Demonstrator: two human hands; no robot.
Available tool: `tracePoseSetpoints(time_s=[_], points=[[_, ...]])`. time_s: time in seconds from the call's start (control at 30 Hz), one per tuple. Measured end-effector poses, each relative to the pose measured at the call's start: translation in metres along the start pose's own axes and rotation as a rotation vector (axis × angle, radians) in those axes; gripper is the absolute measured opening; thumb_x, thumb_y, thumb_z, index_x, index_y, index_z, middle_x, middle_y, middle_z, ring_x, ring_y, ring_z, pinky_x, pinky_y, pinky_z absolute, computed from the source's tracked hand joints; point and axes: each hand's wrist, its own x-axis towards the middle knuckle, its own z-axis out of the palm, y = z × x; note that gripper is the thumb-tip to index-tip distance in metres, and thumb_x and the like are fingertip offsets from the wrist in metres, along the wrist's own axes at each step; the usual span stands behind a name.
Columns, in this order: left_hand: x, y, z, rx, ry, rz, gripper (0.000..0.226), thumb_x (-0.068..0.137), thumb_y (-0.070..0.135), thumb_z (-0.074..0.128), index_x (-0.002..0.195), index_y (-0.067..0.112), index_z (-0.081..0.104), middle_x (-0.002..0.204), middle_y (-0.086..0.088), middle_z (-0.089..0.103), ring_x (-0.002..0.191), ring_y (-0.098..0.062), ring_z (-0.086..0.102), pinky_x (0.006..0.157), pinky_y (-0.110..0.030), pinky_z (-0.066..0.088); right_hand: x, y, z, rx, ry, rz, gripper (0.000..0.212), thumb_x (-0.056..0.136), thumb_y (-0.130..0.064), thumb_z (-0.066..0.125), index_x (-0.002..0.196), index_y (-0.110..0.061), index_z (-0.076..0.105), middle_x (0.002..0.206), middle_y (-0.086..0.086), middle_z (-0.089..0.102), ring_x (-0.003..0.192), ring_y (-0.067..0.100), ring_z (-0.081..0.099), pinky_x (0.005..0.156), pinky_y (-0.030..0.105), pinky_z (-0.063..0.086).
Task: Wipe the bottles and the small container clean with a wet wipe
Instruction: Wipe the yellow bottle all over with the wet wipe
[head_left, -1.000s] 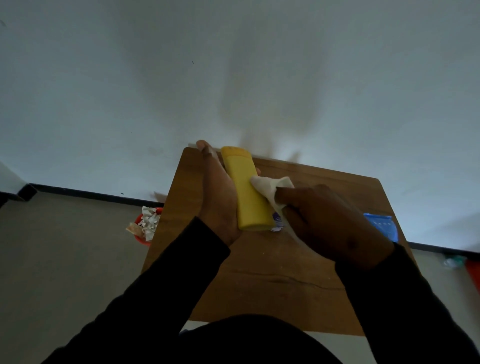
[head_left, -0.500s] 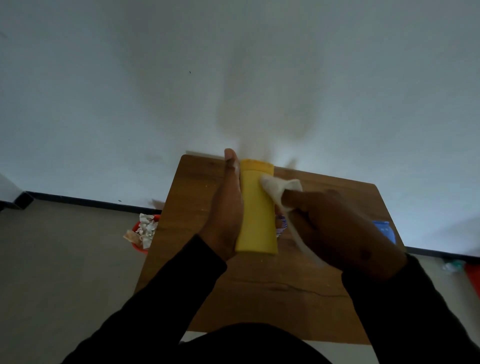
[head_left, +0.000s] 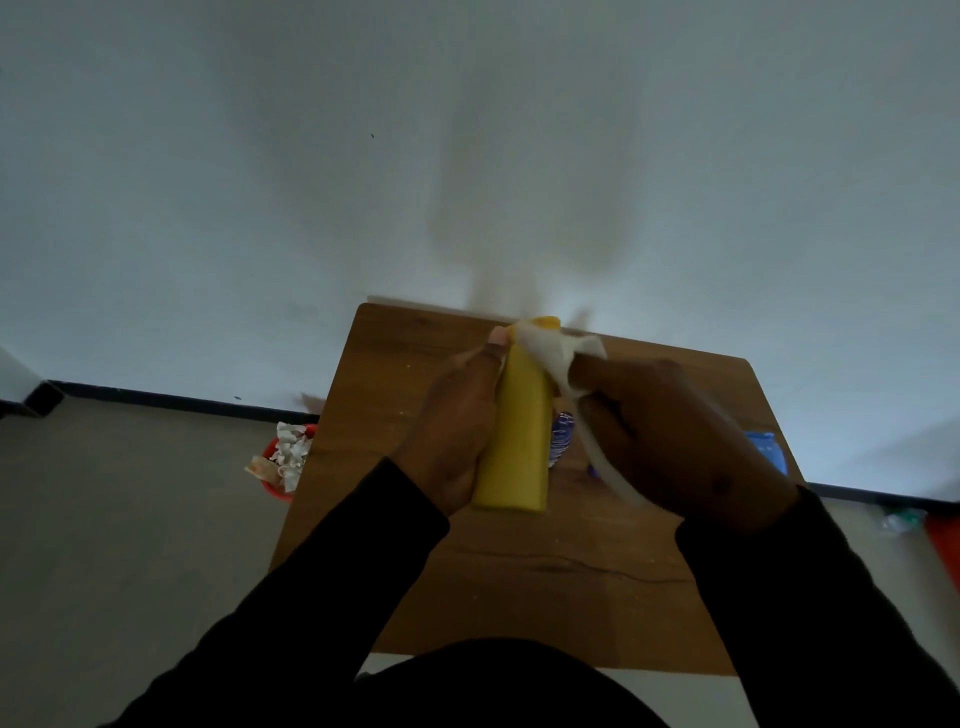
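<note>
Between the two hands, above the wooden table (head_left: 519, 597), the yellow bottle (head_left: 519, 441) is being held with its long axis running away from the person: flat base toward the body, top end pointing to the far table edge and the wall (head_left: 467, 130). The bottle is lying tilted, closer to horizontal than upright.

Left hand (head_left: 457, 431) is gripping the bottle along its left side, fingers wrapped under and behind it, one fingertip showing just left of the top end.

Right hand (head_left: 670, 441) is sitting just right of the bottle, fingers curled and pinching a white wet wipe (head_left: 558, 351). The wipe is draping over the bottle's top end, touching it, and a tail of it is trailing back under the right palm.

Directly right of the bottle, partly hidden below the right hand's fingers, a small blue-and-white printed item (head_left: 562, 436) is resting on the table; identity cannot be told. Beyond the right wrist, a blue pack (head_left: 769, 452) is lying at the table's right edge. Left of the left hand, off the table, a red bin (head_left: 283, 460) with crumpled white wipes is standing on the floor.
</note>
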Motion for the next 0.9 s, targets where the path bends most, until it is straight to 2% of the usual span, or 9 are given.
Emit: tracePoseSetpoints(time_s=[0.13, 0.2, 0.3, 0.43, 0.53, 0.6, 0.77, 0.83, 0.9], points=[[-0.003, 0.003, 0.001, -0.054, -0.040, -0.059, 0.048, 0.104, 0.043, 0.031, 0.117, 0.007, 0.059, 0.078, -0.005, 0.072, 0.059, -0.013, 0.064, 0.054, -0.028, 0.052, 0.002, 0.002, -0.004, 0.012, 0.056, 0.030, 0.016, 0.091, -0.022, 0.045, 0.093, -0.038, 0.048, 0.059, -0.007, 0.056, 0.048, 0.009, 0.055, 0.045, 0.032, 0.047], [0.000, 0.004, -0.002, -0.114, -0.022, -0.071, 0.048, 0.105, 0.040, 0.030, 0.116, 0.005, 0.060, 0.082, -0.006, 0.071, 0.060, -0.013, 0.063, 0.054, -0.027, 0.053, -0.007, -0.009, -0.007, 0.068, -0.133, -0.049, 0.017, 0.092, -0.031, 0.041, 0.091, -0.048, 0.044, 0.060, -0.015, 0.053, 0.050, 0.003, 0.057, 0.047, 0.015, 0.046], [0.003, 0.005, -0.006, -0.172, -0.007, -0.087, 0.051, 0.105, 0.041, 0.029, 0.122, 0.004, 0.060, 0.080, -0.003, 0.070, 0.062, -0.012, 0.060, 0.060, -0.029, 0.051, -0.022, -0.021, -0.006, 0.114, -0.489, -0.090, 0.014, 0.093, -0.032, 0.047, 0.089, -0.045, 0.051, 0.072, -0.027, 0.042, 0.064, -0.009, 0.053, 0.060, 0.004, 0.044], [0.003, 0.004, -0.005, -0.238, -0.069, -0.128, 0.049, 0.104, 0.040, 0.032, 0.125, 0.006, 0.058, 0.085, -0.005, 0.067, 0.065, -0.011, 0.062, 0.055, -0.026, 0.052, -0.013, -0.018, -0.009, 0.119, -0.212, -0.058, 0.014, 0.088, -0.037, 0.040, 0.079, -0.047, 0.042, 0.067, -0.021, 0.048, 0.058, 0.001, 0.059, 0.051, 0.017, 0.047], [0.002, 0.002, -0.001, -0.269, -0.096, -0.167, 0.046, 0.104, 0.041, 0.033, 0.121, 0.003, 0.052, 0.076, -0.003, 0.066, 0.057, -0.010, 0.056, 0.050, -0.024, 0.049, -0.004, -0.009, -0.008, 0.027, 0.006, -0.042, 0.018, 0.092, -0.024, 0.045, 0.090, -0.042, 0.047, 0.066, -0.011, 0.054, 0.051, 0.008, 0.059, 0.044, 0.025, 0.047], [0.001, 0.004, -0.002, -0.323, -0.103, -0.190, 0.048, 0.102, 0.040, 0.035, 0.128, 0.004, 0.053, 0.083, -0.005, 0.066, 0.062, -0.011, 0.057, 0.052, -0.024, 0.051, -0.007, -0.011, -0.005, 0.014, -0.015, -0.052, 0.014, 0.093, -0.024, 0.047, 0.096, -0.035, 0.054, 0.065, -0.013, 0.054, 0.050, 0.005, 0.058, 0.044, 0.018, 0.044], [0.004, 0.003, -0.009, -0.443, -0.118, -0.240, 0.056, 0.101, 0.046, 0.031, 0.137, 0.008, 0.048, 0.078, 0.001, 0.060, 0.051, -0.007, 0.054, 0.045, -0.020, 0.048, -0.029, -0.033, -0.005, 0.076, -0.437, -0.068, 0.013, 0.095, -0.035, 0.044, 0.102, -0.044, 0.051, 0.083, -0.022, 0.043, 0.068, -0.008, 0.048, 0.060, 0.004, 0.038], [0.004, 0.007, -0.003, -0.452, -0.103, -0.221, 0.073, 0.097, 0.059, 0.025, 0.137, 0.002, 0.047, 0.084, -0.004, 0.061, 0.054, -0.011, 0.056, 0.045, -0.022, 0.051, -0.025, -0.036, -0.003, 0.053, -0.405, -0.038, 0.020, 0.096, -0.037, 0.043, 0.114, -0.038, 0.050, 0.089, -0.021, 0.045, 0.069, -0.006, 0.047, 0.060, 0.004, 0.038], [-0.001, 0.009, 0.003, -0.456, -0.105, -0.179, 0.087, 0.092, 0.070, 0.022, 0.128, -0.004, 0.051, 0.098, -0.013, 0.058, 0.071, -0.019, 0.060, 0.059, -0.030, 0.059, -0.016, -0.033, 0.002, 0.045, -0.240, -0.040, 0.018, 0.095, -0.037, 0.044, 0.112, -0.037, 0.050, 0.089, -0.013, 0.060, 0.063, -0.001, 0.053, 0.058, 0.009, 0.041]])
